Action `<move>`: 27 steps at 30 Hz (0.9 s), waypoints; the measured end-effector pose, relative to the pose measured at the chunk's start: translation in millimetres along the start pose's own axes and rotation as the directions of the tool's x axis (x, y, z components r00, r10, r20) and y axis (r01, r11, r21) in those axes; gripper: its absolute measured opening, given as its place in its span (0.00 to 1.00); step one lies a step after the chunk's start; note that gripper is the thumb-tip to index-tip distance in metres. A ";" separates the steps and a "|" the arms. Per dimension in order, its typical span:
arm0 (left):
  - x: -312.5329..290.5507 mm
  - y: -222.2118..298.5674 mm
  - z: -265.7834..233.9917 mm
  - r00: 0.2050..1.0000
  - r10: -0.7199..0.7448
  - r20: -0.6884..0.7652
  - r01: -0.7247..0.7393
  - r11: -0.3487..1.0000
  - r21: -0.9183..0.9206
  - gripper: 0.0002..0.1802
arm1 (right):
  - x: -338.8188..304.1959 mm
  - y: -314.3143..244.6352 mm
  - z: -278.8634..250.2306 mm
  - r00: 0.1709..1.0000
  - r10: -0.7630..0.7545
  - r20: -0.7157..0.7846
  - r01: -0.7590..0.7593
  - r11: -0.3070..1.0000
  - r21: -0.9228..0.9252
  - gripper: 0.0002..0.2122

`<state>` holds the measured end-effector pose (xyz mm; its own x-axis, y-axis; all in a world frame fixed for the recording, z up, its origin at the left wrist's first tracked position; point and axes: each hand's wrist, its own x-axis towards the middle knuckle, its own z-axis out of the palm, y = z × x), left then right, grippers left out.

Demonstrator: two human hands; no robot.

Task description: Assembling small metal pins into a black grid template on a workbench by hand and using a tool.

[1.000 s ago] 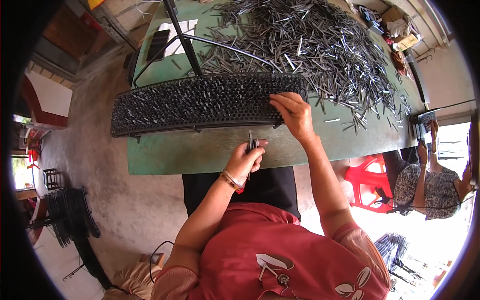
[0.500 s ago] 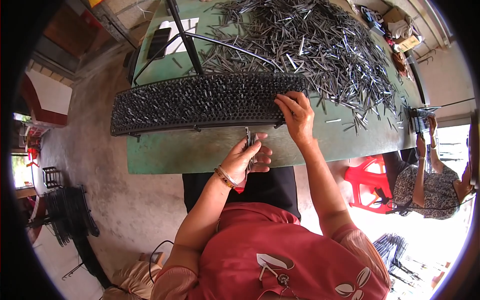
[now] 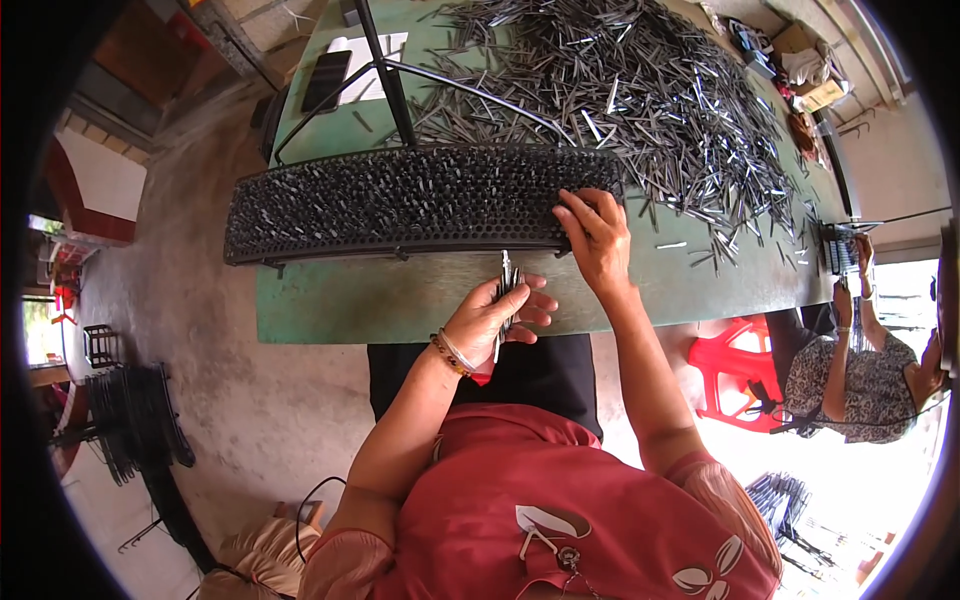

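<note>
A long, slightly curved black panel full of small round holes stands on the green table, held on a black metal frame. Short dark strips fill most of its holes, while a band along the lower right shows bare holes. My right hand is at the panel's right end, thumb and fingertips pinched together against its face; whatever is between them is too small to see. Below the panel's near edge, my left hand grips a bunch of thin dark strips, upright between thumb and fingers.
A big heap of loose dark strips covers the table's far right. A phone and white paper lie at far left. Another person sits at right by a red plastic stool; black metal racks stand left.
The whole scene has shifted slightly in view. My right hand stays at the panel's right end, its fingers a little changed. My left hand has turned slightly, still gripping the strips.
</note>
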<state>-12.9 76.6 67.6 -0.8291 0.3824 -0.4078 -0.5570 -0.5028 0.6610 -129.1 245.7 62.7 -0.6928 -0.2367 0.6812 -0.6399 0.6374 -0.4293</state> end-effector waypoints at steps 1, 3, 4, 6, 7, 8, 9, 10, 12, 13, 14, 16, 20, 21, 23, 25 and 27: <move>-0.2 0.3 -0.7 1.000 0.017 0.015 -0.017 1.000 -0.011 0.18 | 1.0 -6.4 -3.6 0.999 0.031 -0.007 -0.031 0.999 0.011 0.08; -0.7 1.4 -0.4 0.999 0.034 0.027 -0.033 0.999 -0.022 0.17 | 3.4 -22.3 -13.6 0.988 0.136 0.074 -0.147 0.976 0.164 0.08; -1.7 3.4 0.6 0.998 0.047 0.039 -0.047 0.999 -0.018 0.17 | 3.2 -29.4 -17.0 0.960 0.225 0.169 -0.268 0.915 0.301 0.08; -1.4 4.2 0.7 0.997 0.060 0.053 -0.059 0.998 -0.013 0.17 | 0.4 -38.6 -21.4 0.898 0.239 0.371 -0.387 0.829 0.403 0.08; -0.2 2.5 -0.8 0.991 0.098 0.087 -0.099 0.995 0.009 0.17 | 0.5 -42.8 -22.7 0.803 0.212 0.558 -0.513 0.721 0.465 0.09; 1.0 1.8 -1.1 0.983 0.135 0.125 -0.140 0.990 0.030 0.17 | 3.8 -47.8 -24.6 0.750 0.193 0.633 -0.558 0.698 0.448 0.10; 0.4 2.4 -1.3 0.983 0.134 0.126 -0.139 0.990 0.030 0.17 | 3.7 -48.3 -23.6 0.750 0.194 0.632 -0.559 0.698 0.448 0.10; -1.1 3.6 -1.6 0.985 0.095 0.144 -0.107 0.991 0.080 0.17 | 3.3 -48.3 -22.3 0.697 0.202 0.688 -0.629 0.634 0.451 0.10; -3.0 4.5 -2.1 0.986 0.059 0.157 -0.079 0.988 0.130 0.18 | 5.3 -50.6 -22.7 0.584 0.218 0.782 -0.760 0.485 0.432 0.09; -3.6 4.2 -1.8 0.986 0.055 0.155 -0.073 0.991 0.111 0.18 | 5.4 -50.3 -21.9 0.584 0.216 0.783 -0.760 0.486 0.433 0.09; -4.0 4.5 -1.3 0.987 0.050 0.155 -0.065 0.993 0.093 0.18 | 5.7 -49.7 -21.9 0.582 0.277 0.764 -0.781 0.451 0.432 0.09; -3.4 5.8 -4.1 0.989 0.036 0.145 -0.049 0.995 0.092 0.18 | 2.7 -42.3 -16.4 0.650 0.334 0.683 -0.755 0.391 0.527 0.08; -0.8 -1.3 -13.1 0.991 0.031 0.130 -0.039 0.998 0.054 0.18 | 20.0 -38.4 -8.2 0.811 0.403 0.424 -0.582 0.624 0.521 0.07; -0.8 -2.3 -12.7 0.991 0.030 0.131 -0.038 0.998 0.054 0.18 | 25.0 -37.9 -6.3 0.811 0.404 0.424 -0.583 0.625 0.520 0.07; -1.6 -3.5 -10.1 0.996 0.022 0.087 -0.030 0.995 0.092 0.19 | 34.9 -37.4 -2.7 0.905 0.262 0.336 -0.397 0.802 0.446 0.07; -1.4 -4.5 -10.3 0.996 0.028 0.089 -0.036 0.995 0.090 0.19 | 37.2 -35.2 4.3 0.925 0.209 0.318 -0.342 0.822 0.455 0.06; -0.9 -4.6 -10.4 0.995 0.034 0.092 -0.042 0.995 0.086 0.19 | 37.7 -35.8 9.4 0.924 0.183 0.336 -0.325 0.840 0.435 0.06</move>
<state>-10.0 70.4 58.4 -0.8396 0.4346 -0.3259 -0.5158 -0.4495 0.7294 -135.4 207.0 98.1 -0.8691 -0.3485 0.3510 -0.4567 0.2932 -0.8399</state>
